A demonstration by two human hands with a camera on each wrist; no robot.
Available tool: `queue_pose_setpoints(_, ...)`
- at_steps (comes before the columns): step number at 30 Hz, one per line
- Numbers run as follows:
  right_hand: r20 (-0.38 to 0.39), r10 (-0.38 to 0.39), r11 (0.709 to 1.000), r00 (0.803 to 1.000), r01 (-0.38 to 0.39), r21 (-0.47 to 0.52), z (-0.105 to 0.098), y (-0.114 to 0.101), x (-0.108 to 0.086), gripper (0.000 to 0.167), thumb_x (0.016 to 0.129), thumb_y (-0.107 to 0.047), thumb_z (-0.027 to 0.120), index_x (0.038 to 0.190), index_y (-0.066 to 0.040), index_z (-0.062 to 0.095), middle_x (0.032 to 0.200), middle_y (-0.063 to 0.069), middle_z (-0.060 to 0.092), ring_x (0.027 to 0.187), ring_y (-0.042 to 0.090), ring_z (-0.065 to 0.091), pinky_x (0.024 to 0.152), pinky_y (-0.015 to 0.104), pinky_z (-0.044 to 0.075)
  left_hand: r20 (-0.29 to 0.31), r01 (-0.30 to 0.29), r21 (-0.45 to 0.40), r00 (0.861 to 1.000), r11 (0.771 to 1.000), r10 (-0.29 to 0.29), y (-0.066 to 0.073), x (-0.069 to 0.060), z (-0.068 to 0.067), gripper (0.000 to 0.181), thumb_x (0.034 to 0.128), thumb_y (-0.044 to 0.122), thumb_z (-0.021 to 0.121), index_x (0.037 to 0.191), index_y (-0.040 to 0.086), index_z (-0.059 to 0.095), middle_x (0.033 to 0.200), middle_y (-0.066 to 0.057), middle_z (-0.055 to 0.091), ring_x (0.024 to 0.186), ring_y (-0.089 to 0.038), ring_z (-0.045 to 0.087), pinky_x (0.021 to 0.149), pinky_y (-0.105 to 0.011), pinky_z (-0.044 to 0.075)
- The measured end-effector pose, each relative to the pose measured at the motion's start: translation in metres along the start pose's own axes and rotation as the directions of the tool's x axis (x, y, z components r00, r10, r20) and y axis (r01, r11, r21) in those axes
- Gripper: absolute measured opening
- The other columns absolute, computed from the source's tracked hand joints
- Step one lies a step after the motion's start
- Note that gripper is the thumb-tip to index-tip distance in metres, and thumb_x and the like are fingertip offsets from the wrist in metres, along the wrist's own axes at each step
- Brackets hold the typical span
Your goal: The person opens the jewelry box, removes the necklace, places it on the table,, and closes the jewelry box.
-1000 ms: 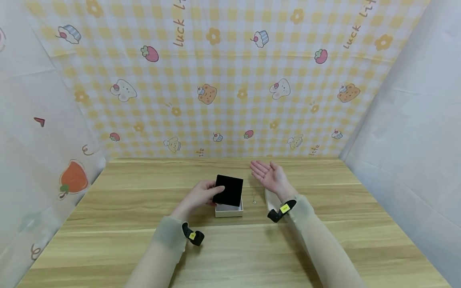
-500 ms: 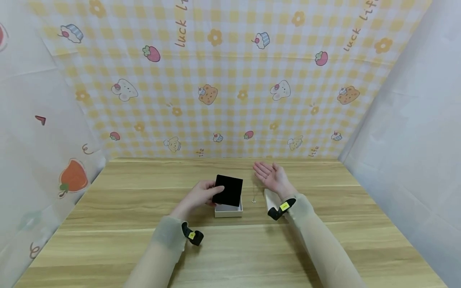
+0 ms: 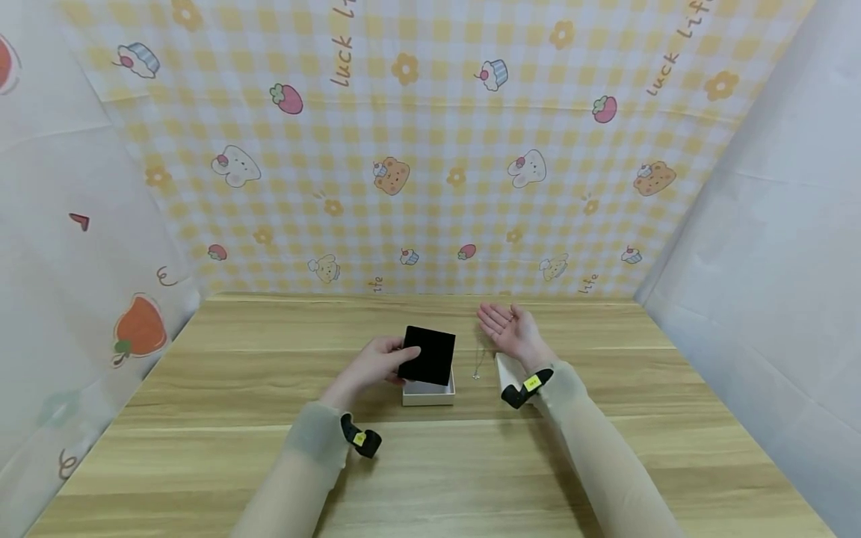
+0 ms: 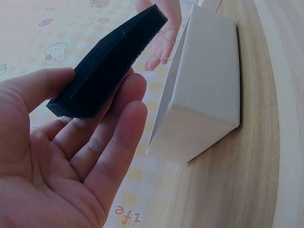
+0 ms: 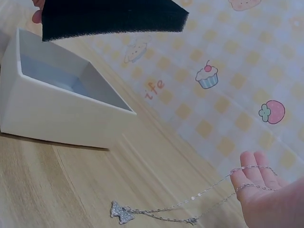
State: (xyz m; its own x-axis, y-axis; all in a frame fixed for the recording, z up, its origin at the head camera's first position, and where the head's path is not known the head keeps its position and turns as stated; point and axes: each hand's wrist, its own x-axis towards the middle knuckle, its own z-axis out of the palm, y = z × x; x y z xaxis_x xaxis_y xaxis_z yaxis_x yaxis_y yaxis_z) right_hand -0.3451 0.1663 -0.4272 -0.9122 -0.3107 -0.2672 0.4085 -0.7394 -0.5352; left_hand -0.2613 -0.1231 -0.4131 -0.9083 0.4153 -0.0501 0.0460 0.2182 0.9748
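My left hand (image 3: 377,362) pinches a square black foam pad (image 3: 428,357) between thumb and fingers, tilted above a small white box (image 3: 428,398). In the right wrist view the box's inside (image 5: 57,73) shows, with its bottom on the table. My right hand (image 3: 514,334) is held palm up with fingers extended, right of the pad. A thin silver chain necklace (image 5: 190,202) loops over its fingers and hangs down. At its low end dangles a sparkling silver pendant (image 5: 122,212); whether that touches the table I cannot tell.
A second white box part (image 3: 507,371), partly hidden by my right wrist, lies on the wooden table (image 3: 430,471). A yellow checked cloth (image 3: 430,149) hangs behind, and white cloths (image 3: 773,246) close off both sides.
My right hand has drifted slightly to the right, and the hanging necklace has moved a little. My left hand keeps the black foam pad in nearly the same place.
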Motion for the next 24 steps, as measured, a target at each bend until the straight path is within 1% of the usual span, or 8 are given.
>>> queue_pose_setpoints(4,-0.015,0.000,1.000,1.000,0.000,0.019,-0.001,-0.002,0.001,0.057,0.107,-0.036,0.009,0.155,-0.007,0.002,0.162,0.008,0.007,0.146,0.022,0.015,0.117,0.033,0.014,-0.002,-0.003,0.004,1.000,1.000,0.003,0.000,0.001,0.000,0.032,0.0994,0.019,0.055,0.110,-0.011,0.060,0.093,-0.018,0.068,0.079,-0.028,0.067,0.071,-0.046,0.057)
queue_pose_setpoints(6,-0.028,0.000,1.000,1.000,0.000,0.019,-0.002,-0.004,0.003,0.057,0.107,-0.036,0.009,0.155,-0.007,0.004,0.162,0.007,0.008,0.146,0.022,0.016,0.117,0.034,0.015,-0.005,-0.008,0.002,1.000,1.000,0.008,-0.007,0.005,-0.001,0.032,0.0989,0.021,0.056,0.109,-0.009,0.061,0.091,-0.015,0.069,0.077,-0.024,0.067,0.070,-0.044,0.057)
queue_pose_setpoints(8,-0.035,-0.001,1.000,0.999,0.002,0.013,-0.002,-0.006,0.003,0.057,0.107,-0.036,0.010,0.155,-0.007,0.004,0.162,0.007,0.009,0.145,0.022,0.017,0.117,0.034,0.015,-0.008,-0.011,0.005,1.000,1.000,0.011,-0.007,0.004,0.000,0.031,0.0986,0.021,0.057,0.108,-0.009,0.061,0.090,-0.014,0.069,0.075,-0.022,0.067,0.069,-0.042,0.058)
queue_pose_setpoints(11,-0.046,-0.009,1.000,0.999,0.009,0.004,-0.003,-0.008,0.002,0.057,0.107,-0.036,0.011,0.155,-0.007,0.004,0.161,0.007,0.010,0.145,0.022,0.018,0.117,0.034,0.015,-0.006,-0.017,0.005,1.000,1.000,0.017,-0.007,0.004,0.000,0.031,0.0986,0.021,0.057,0.107,-0.009,0.061,0.089,-0.013,0.069,0.075,-0.022,0.067,0.069,-0.043,0.058)
queue_pose_setpoints(21,-0.082,-0.030,1.000,0.996,0.030,-0.001,-0.009,-0.013,0.002,0.062,0.106,-0.043,0.016,0.155,-0.007,0.002,0.161,0.010,0.011,0.145,0.024,0.018,0.117,0.036,0.015,-0.004,-0.012,0.012,1.000,1.000,0.012,-0.009,0.006,0.000,0.032,0.0991,0.021,0.056,0.109,-0.009,0.060,0.092,-0.016,0.068,0.076,-0.025,0.067,0.070,-0.045,0.057)
queue_pose_setpoints(24,-0.089,-0.039,0.999,0.995,0.038,-0.005,-0.011,-0.014,0.004,0.063,0.105,-0.043,0.017,0.155,-0.009,-0.001,0.161,0.010,0.010,0.145,0.024,0.017,0.117,0.037,0.015,-0.003,-0.008,0.007,1.000,1.000,0.008,-0.008,0.006,0.000,0.032,0.0996,0.020,0.055,0.109,-0.011,0.060,0.092,-0.018,0.068,0.077,-0.028,0.067,0.071,-0.049,0.057)
